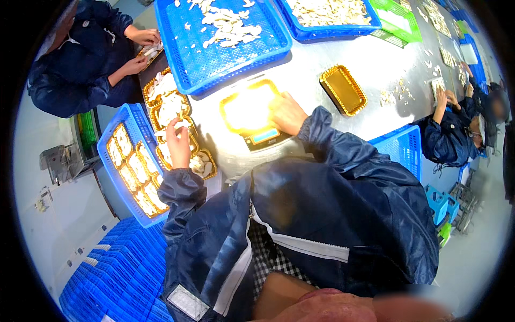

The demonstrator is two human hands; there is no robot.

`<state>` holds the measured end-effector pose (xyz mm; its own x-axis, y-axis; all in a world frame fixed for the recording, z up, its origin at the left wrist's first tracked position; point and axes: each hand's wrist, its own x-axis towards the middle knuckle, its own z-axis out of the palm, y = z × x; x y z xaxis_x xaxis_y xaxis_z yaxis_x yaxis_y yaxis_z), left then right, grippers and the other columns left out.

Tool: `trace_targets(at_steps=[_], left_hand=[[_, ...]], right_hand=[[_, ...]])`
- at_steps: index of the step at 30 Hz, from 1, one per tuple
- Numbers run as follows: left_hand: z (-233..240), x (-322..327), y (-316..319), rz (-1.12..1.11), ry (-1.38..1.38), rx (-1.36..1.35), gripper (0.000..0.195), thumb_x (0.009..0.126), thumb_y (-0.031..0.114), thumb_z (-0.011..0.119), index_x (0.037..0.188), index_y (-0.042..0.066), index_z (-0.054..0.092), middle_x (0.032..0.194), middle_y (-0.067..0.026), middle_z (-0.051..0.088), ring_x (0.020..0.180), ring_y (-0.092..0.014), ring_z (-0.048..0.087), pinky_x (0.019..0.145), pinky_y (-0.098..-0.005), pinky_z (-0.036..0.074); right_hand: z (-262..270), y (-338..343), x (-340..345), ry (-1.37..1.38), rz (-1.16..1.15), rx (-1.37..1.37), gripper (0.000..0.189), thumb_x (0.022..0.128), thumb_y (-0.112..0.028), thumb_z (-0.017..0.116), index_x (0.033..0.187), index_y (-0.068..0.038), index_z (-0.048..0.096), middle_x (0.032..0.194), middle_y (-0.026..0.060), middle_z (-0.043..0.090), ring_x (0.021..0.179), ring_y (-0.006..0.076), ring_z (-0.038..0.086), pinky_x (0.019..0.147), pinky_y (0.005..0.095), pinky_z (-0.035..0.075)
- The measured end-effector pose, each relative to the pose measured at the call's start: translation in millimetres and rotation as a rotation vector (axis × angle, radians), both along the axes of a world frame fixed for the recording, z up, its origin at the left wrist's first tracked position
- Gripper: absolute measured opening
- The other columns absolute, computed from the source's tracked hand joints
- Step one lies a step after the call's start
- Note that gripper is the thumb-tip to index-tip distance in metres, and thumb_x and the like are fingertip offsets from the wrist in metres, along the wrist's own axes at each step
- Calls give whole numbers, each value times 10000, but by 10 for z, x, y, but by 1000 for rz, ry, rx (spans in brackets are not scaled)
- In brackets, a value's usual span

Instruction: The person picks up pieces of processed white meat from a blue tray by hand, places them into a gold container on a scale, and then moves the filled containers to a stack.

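Note:
My left hand (pixel 179 145) is over a row of gold-rimmed trays filled with pale food slices (pixel 172 108). Its thumb and fingertips meet at a pale slice; whether they grip it I cannot tell. My right hand (pixel 289 114) rests against the right side of a gold-rimmed tray (pixel 230 120) on a digital scale (pixel 261 141). Strong glare washes out that tray's inside and hides my right fingertips. To the right of the scale, a gold tray (pixel 343 90) with nothing in it lies on the metal table (pixel 305 64).
A blue perforated crate (pixel 241 60) with scattered slices stands beyond the scale, beside a fuller blue crate (pixel 338 30). Filled trays lie in a blue crate (pixel 105 139) at left. Co-workers sit at left (pixel 88 68) and right (pixel 450 137). Stacked blue crates (pixel 116 273) stand lower left.

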<state>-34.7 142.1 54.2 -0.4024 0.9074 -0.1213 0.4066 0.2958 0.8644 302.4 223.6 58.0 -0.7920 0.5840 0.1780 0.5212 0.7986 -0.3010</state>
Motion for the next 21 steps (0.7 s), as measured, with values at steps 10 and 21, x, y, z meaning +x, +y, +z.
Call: trace_targets(at_steps=[10, 21], left_hand=[[23, 227, 1693, -306, 70, 46, 881, 731, 153, 772, 1429, 23, 250, 1405, -211, 374, 1247, -333, 429, 1015, -392, 382], [-727, 653, 3009, -455, 717, -259, 1012, 593, 366, 840, 1413, 117, 303, 1238, -229, 465, 1169, -399, 441, 934, -487, 420]], right_hand=[[-138, 2109, -449, 71, -334, -291, 728, 722, -337, 746, 1325, -82, 429, 1217, 222, 521, 1143, 395, 489, 957, 444, 425], [-730, 2634, -1112, -324, -586, -359, 869, 681, -269, 794, 1413, -183, 333, 1290, 230, 449, 1189, 445, 439, 946, 479, 443]])
